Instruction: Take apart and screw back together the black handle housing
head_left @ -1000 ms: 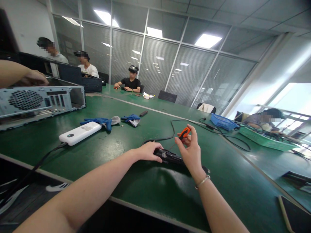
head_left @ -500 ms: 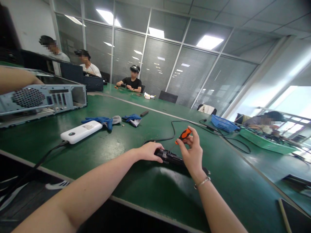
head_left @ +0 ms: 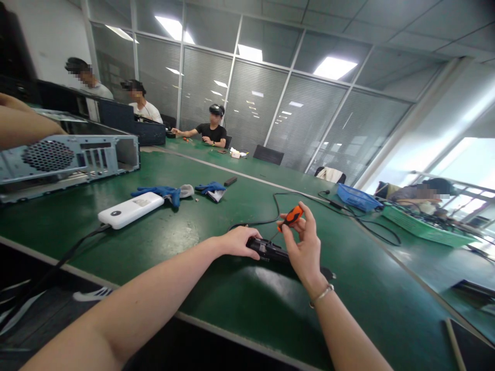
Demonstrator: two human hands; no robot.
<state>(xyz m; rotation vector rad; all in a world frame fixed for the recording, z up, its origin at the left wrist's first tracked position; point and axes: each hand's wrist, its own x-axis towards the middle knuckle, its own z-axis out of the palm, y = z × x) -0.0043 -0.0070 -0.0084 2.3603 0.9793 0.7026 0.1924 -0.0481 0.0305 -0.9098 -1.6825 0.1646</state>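
A long black device (head_left: pixel 273 251) lies on the green table in front of me; its exact kind I cannot make out. My left hand (head_left: pixel 240 241) grips its left end, thumb on the near side and fingers over the far side. Held in my right hand (head_left: pixel 305 242) is a screwdriver (head_left: pixel 293 217) with an orange and black handle, tilted, its thin shaft running down to the device's top. The tip's exact contact is too small to see. My right hand and wrist cover part of the device's right portion.
To the left are a white power bank (head_left: pixel 131 210) with a black cable, blue gloves (head_left: pixel 174 194) and an open computer case (head_left: pixel 69 159) with another person's arm over it. A black cord (head_left: pixel 276 203), a blue basket (head_left: pixel 358 198) and a green basket (head_left: pixel 425 226) lie right. Several people sit around.
The screwdriver handle has turned and tilted slightly in my right fingers. My left hand stays on the device. Across the table, a person in black has stretched an arm out to the left.
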